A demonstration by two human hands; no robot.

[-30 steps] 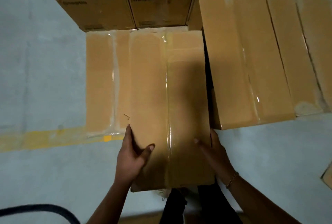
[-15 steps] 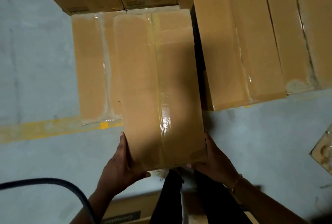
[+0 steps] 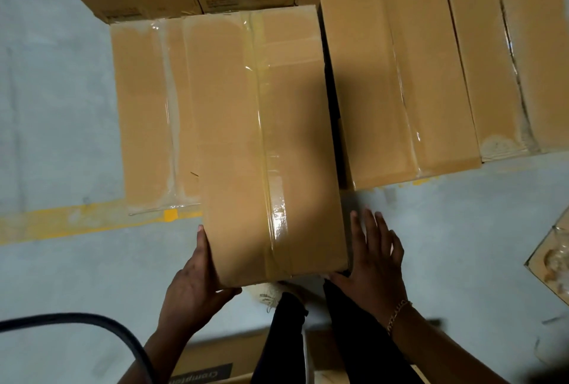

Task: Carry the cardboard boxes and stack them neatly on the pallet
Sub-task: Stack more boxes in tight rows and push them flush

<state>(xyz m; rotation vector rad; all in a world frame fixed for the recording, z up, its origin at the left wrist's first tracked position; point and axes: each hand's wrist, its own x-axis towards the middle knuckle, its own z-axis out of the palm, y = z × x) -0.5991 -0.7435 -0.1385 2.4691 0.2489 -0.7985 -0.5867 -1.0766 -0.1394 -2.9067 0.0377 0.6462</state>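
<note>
Grey concrete floor (image 3: 55, 106) fills most of my feed, with a row of long cartons (image 3: 400, 75) at right. Next in size, the taped cardboard box (image 3: 234, 137) lies over a lower carton (image 3: 141, 106), its near end overhanging that one, a dark gap separating it from the row. The left hand (image 3: 194, 288) grips its near-left corner, thumb hooked round the near edge. The right hand (image 3: 375, 260) sits beside the near-right corner, fingers straight and spread.

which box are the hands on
The centre box with glossy tape down its middle, left hand gripping its near corner, right hand open at its side. The other boxes are untouched.
</note>
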